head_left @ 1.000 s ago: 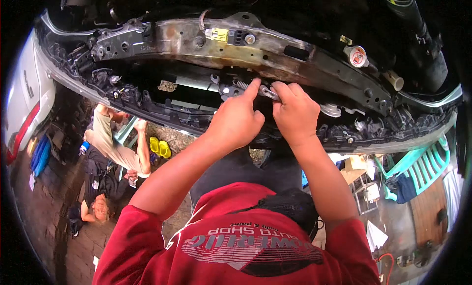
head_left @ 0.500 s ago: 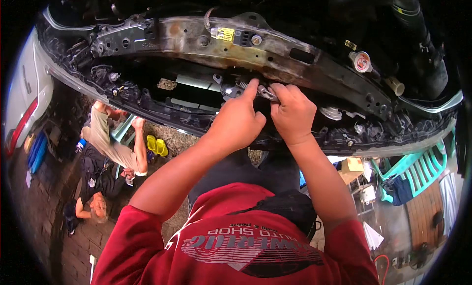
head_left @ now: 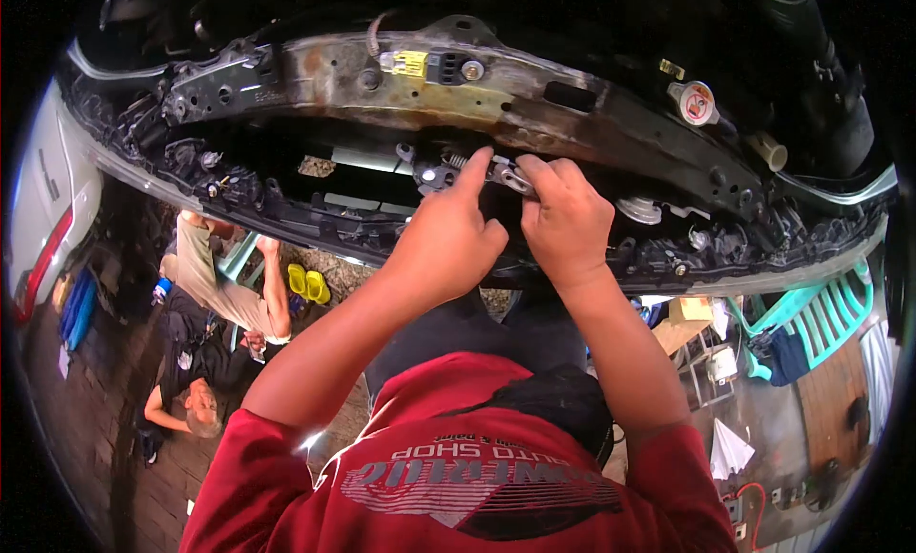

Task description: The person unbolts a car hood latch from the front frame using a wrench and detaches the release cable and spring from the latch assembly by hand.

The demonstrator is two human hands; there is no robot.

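Observation:
A hood latch (head_left: 431,176) with a small coil spring sits below the metal crossbar (head_left: 358,93) of a car's front end. My left hand (head_left: 447,230) reaches to this latch; its index finger stretches up against the mechanism and its thumb stands apart. The other fingers of that hand are hidden beneath it. Just to the right, my right hand (head_left: 570,214) is closed, thumb and forefinger pinching a slotted metal lever (head_left: 515,179). The lever's far end and the tips of the pinching fingers are partly hidden.
A yellow connector (head_left: 410,63) is mounted on the crossbar, and a radiator cap (head_left: 697,103) lies to the right. A co-worker (head_left: 215,310) sits at the lower left near yellow clogs (head_left: 308,283). A green plastic chair (head_left: 828,324) stands at the right.
The view has shifted slightly, so the car front appears a little further left. My left index finger has moved slightly, and my right hand keeps its pinch on the lever.

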